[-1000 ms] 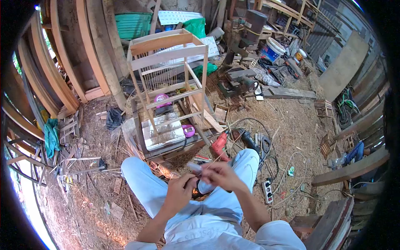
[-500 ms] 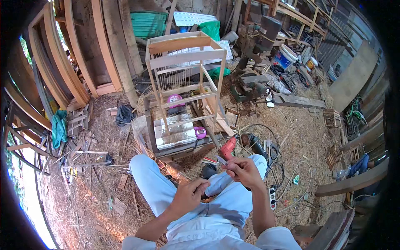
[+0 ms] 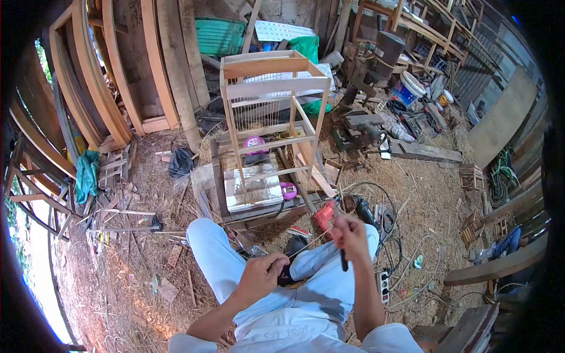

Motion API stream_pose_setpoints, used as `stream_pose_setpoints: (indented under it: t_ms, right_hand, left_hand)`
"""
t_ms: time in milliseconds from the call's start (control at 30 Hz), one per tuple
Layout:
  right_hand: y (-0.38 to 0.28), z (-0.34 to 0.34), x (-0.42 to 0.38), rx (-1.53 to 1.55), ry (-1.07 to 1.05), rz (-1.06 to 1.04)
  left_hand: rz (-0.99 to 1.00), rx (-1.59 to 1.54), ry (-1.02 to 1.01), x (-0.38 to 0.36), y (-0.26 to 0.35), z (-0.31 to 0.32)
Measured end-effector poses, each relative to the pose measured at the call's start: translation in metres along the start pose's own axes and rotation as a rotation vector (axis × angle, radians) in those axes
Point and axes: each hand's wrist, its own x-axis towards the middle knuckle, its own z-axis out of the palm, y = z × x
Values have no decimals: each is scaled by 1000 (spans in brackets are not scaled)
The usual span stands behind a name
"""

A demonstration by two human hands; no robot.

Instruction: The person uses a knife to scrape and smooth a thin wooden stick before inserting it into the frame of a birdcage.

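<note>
My left hand [image 3: 264, 275] is in front of my lap, its fingers closed around one end of a thin light stick [image 3: 308, 246]. The stick slants up to the right, toward my other hand. Above my right knee, my right hand [image 3: 349, 235] is closed on a tool with a dark handle [image 3: 344, 260] that points down; its upper part is hidden by the fingers. Just beyond that hand lies a red power tool [image 3: 325, 215]. A wooden frame with thin bars [image 3: 276, 88] stands upright on a low wooden bench [image 3: 253, 219] in front of me.
Two pink-and-white round objects, one a tape measure-like case [image 3: 288, 190], lie on the bench. A power strip [image 3: 385, 286] and black cables lie at the right. Curved wooden frames [image 3: 91, 88] lean at the left. Wood scraps and shavings cover the floor around a black bag [image 3: 180, 162].
My right hand has turned, and the dark handle now shows below it. The thin stick now shows between my hands. The view has shifted slightly, moving the bench and frame right.
</note>
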Motion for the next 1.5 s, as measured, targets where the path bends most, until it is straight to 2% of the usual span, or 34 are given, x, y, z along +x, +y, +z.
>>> stream_pose_setpoints:
  t_ms: [133,200,233,300,367,400,500,567,600,667,700,767,800,833,900,967,1000,1033,1100,1133,1167,1200,1233,1267,1300,1367,1433,1500]
  right_hand:
    - [1,9,-8,125,-57,89]
    - [4,30,-19,35,-53,167]
    - [8,37,-25,38,-196,145]
    - [14,33,-20,26,-266,0]
    - [-5,7,-8,-42,-36,25]
    - [-21,-5,-5,80,-89,85]
    - [-23,-26,0,-9,-43,-4]
    - [-29,-64,14,21,239,-81]
    - [-37,-85,16,114,246,-116]
    - [-40,-86,11,46,154,-81]
    - [-39,-71,2,-22,125,-56]
    - [-31,-25,-11,-122,-76,107]
    - [-10,-12,-18,-35,-241,75]
    - [-17,13,-23,-26,-357,155]
    - [-2,40,-27,57,-450,113]
    - [2,32,-19,18,-417,95]
    - [-6,30,-19,-22,-359,104]
    - [-8,26,-18,-17,-359,107]
    - [-12,16,-17,-130,-366,53]
    - [-9,2,-11,-165,-157,-83]
    - [-11,-16,-3,-56,14,-137]
    - [-21,-40,4,-74,58,-28]
    - [-30,-54,6,-39,169,-129]
    - [-30,-80,11,31,150,-250]
    - [-44,-88,11,65,314,-136]
    - [-59,-76,-1,3,215,-161]
    - [-43,-45,-4,-23,29,34]
    - [9,-22,-3,-319,-113,65]
  left_hand:
    - [45,-10,40,3,-5,1]
    - [38,-38,48,10,-3,10]
    - [45,-51,27,11,0,12]
    - [-2,0,-16,12,3,6]
    - [17,-52,-28,6,-8,2]
    - [1,-49,-49,2,-12,-2]
    - [3,-86,-71,-4,-18,-3]
    - [-92,-132,-39,-9,-25,-14]
    - [-138,-129,-39,-8,-32,-22]
    - [-138,-107,-13,-2,-31,-23]
    - [-139,-87,2,1,-28,-21]
    - [-142,-143,-3,9,-26,-6]
    - [-90,-142,-35,15,-22,2]
    - [-40,-141,-67,21,-17,9]
    - [-98,-14,-124,24,-8,12]
    - [-97,-143,-157,26,-15,11]
    - [-183,-285,-209,27,-6,6]
    - [-188,-281,-211,26,-8,5]
    - [-321,-553,-343,23,-14,3]
    - [-322,-559,-341,20,-19,-2]
    - [-359,-560,-357,16,-26,-11]
    - [-397,-557,-375,13,-33,-19]
    - [-399,-556,-375,10,-36,-24]
    - [-421,-504,-316,6,-38,-30]
    - [-441,-451,-257,5,-39,-33]
    - [-384,-484,-201,13,-37,-28]
    - [-325,-520,-146,24,-28,-17]
    - [-216,-546,-199,37,-15,-2]
